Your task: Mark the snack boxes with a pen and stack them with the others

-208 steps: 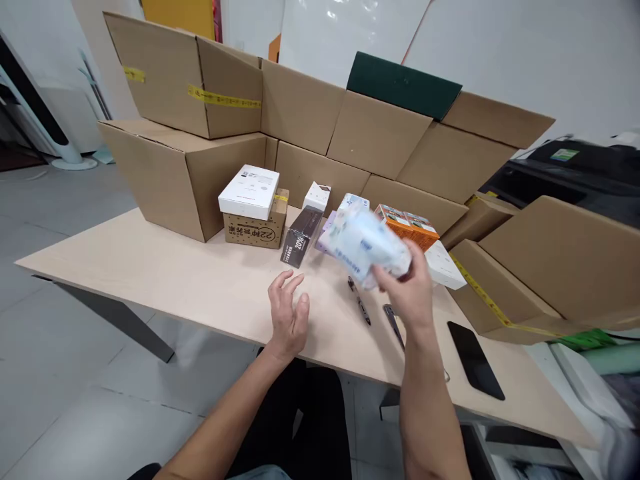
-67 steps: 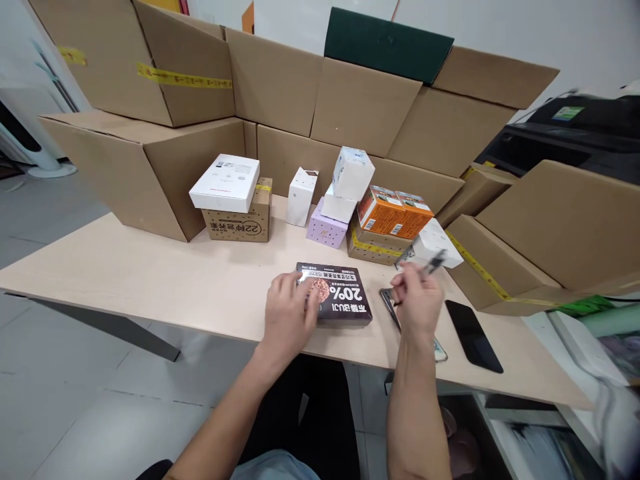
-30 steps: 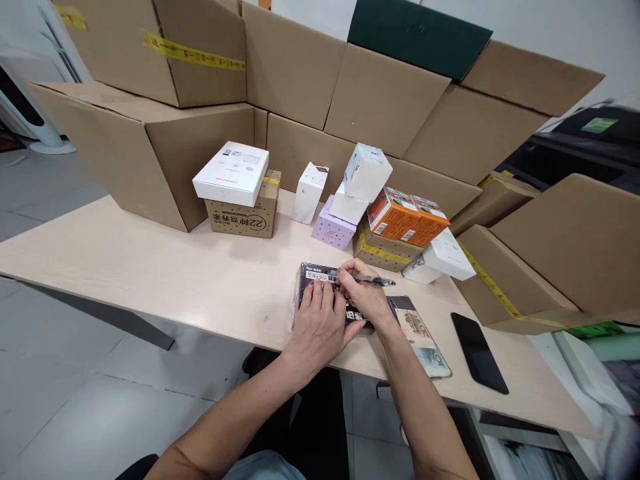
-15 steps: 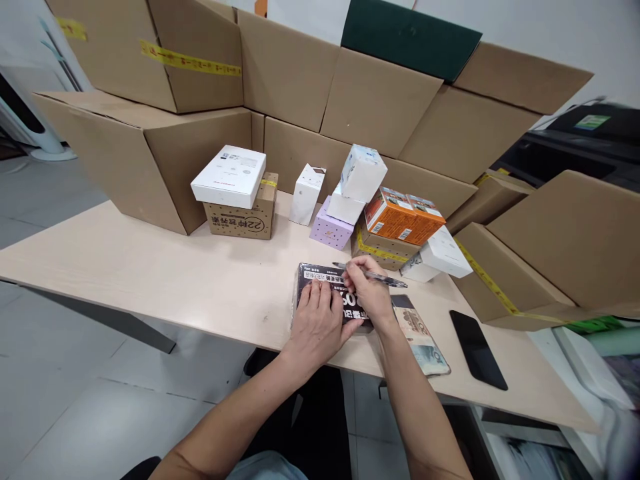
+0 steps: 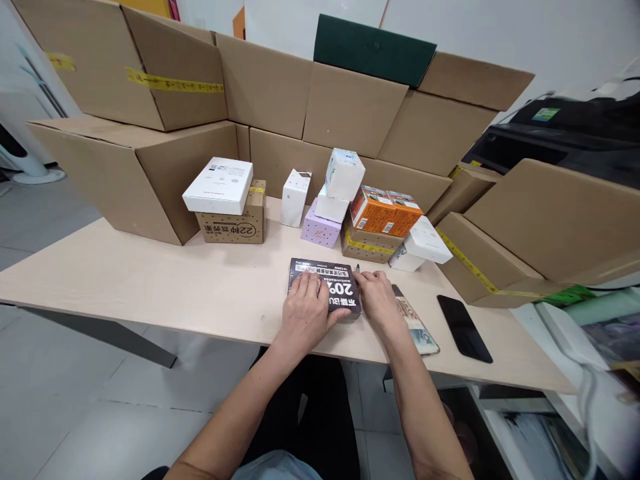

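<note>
Dark box (image 5: 327,291) flat at near table (image 5: 150,280) edge, long axis left-right. Left hand (image 5: 305,312) pressed flat on its left half, fingers together. Right hand (image 5: 379,301) at right end, curled round pen (image 5: 357,269).

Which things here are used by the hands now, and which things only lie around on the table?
In use:
left hand pressing on the dark flat box
right hand beside that box, with a pen tip showing

Lying about:
black phone
orange box
lilac box
white flat box
</note>
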`<state>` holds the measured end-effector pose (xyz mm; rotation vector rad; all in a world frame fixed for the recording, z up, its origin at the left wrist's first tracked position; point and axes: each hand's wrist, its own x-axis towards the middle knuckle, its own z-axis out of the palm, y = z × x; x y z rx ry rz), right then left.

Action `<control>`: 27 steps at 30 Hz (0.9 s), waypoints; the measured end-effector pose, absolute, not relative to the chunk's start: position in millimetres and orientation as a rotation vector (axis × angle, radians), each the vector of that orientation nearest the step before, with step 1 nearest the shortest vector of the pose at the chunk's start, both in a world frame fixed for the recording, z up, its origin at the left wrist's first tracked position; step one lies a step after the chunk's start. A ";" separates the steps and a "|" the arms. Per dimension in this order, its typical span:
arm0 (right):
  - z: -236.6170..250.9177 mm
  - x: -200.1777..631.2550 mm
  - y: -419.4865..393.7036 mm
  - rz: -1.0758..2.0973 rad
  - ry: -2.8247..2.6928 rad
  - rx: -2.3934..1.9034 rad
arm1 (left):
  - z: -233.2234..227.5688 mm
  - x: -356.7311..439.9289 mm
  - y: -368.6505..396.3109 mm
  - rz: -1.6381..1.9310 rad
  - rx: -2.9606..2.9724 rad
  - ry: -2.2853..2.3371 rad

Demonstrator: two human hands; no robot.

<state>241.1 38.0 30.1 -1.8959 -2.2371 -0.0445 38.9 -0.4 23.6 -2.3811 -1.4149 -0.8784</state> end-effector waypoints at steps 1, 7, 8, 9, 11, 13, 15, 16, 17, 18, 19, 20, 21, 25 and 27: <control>30.2 239.9 37.3 -0.026 -2.254 -1.894 | 23.8 39.0 -0.9 -0.877 -2.382 -1.415; 22.3 278.5 4.8 -0.165 -1.798 -1.961 | 34.5 37.1 -10.2 -0.821 -2.377 -1.482; 19.5 288.4 -5.5 -0.188 -1.691 -2.041 | 35.8 37.2 -12.7 -0.811 -2.376 -1.500; 16.7 297.0 -16.1 -0.178 -1.619 -2.138 | 36.3 37.8 -15.4 -0.806 -2.375 -1.515; 11.5 307.2 -34.7 -0.092 -1.543 -2.346 | 34.4 40.3 -20.8 -0.822 -2.364 -1.536; 7.7 307.7 -46.0 0.019 -1.523 -2.479 | 29.3 44.1 -25.1 -0.867 -2.333 -1.559; 5.6 302.3 -48.8 0.075 -1.525 -2.499 | 22.8 47.8 -27.9 -0.915 -2.292 -1.591; 4.8 299.2 -47.9 0.077 -1.527 -2.483 | 19.5 49.2 -28.5 -0.935 -2.274 -1.601; 4.0 296.7 -46.2 0.069 -1.531 -2.459 | 16.5 50.2 -28.8 -0.952 -2.259 -1.604; 2.9 295.0 -44.1 0.054 -1.534 -2.432 | 13.6 50.8 -28.6 -0.964 -2.247 -1.600; 1.5 294.4 -42.1 0.036 -1.533 -2.403 | 11.0 51.0 -28.2 -0.976 -2.234 -1.589; -0.3 294.6 -40.4 0.019 -1.530 -2.370 | 8.7 50.8 -27.7 -0.987 -2.220 -1.572; -2.2 295.5 -39.4 0.004 -1.520 -2.332 | 6.7 50.3 -27.1 -1.000 -2.205 -1.554; -4.0 297.8 -41.5 0.033 -1.265 -2.079 | 1.0 47.9 -25.8 -1.048 -2.159 -1.514; 4.8 292.8 -46.0 0.193 -0.989 -1.840 | -0.5 47.6 -26.2 -1.051 -2.159 -1.518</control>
